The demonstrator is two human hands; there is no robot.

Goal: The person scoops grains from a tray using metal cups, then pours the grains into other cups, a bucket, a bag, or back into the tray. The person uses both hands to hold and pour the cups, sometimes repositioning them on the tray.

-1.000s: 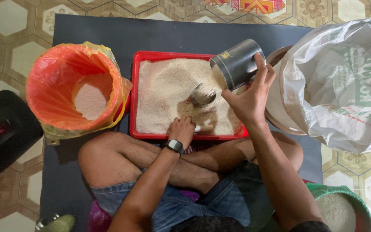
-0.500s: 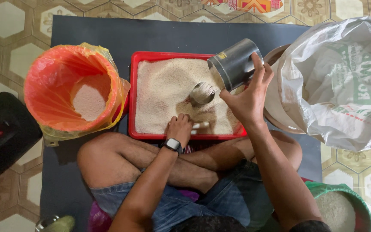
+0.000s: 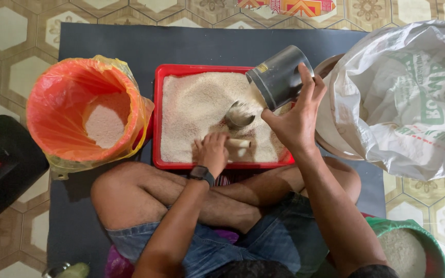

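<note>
- My right hand (image 3: 295, 119) is up over the right end of the red rectangular plastic tray (image 3: 156, 123), fingers (image 3: 305, 82) clamped around a dark grey cylindrical tin cup (image 3: 279, 77).
- The cup is tilted, its open mouth pointing down and to the left, just above the pale rice grains (image 3: 197, 110) that fill the tray.
- My left hand (image 3: 213, 151) is down at the near edge of the tray, fingers curled shut around the pale handle of a metal scoop (image 3: 239, 116).
- The scoop's bowl sits in the rice just below the mouth of the cup, its handle running back towards me into my left hand.
- A black watch (image 3: 202, 174) is on my left wrist, right over the tray's near rim.
- The tray lies on a dark grey floor mat (image 3: 130, 41), directly in front of my crossed bare legs (image 3: 145, 195).
- Left of the tray, touching its side, stands a round bin lined with an orange plastic bag (image 3: 86, 110), with a small heap of the same pale grains at the bottom.
- On my right, a big white woven sack (image 3: 413, 92) with green print slumps open, just beside my right hand.
- A round green-rimmed bowl of rice (image 3: 408, 249) sits at the lower right, near my right elbow.
- A black box-shaped object (image 3: 3, 164) rests on the patterned tiled floor (image 3: 6, 31) at far left, well apart from the tray.
</note>
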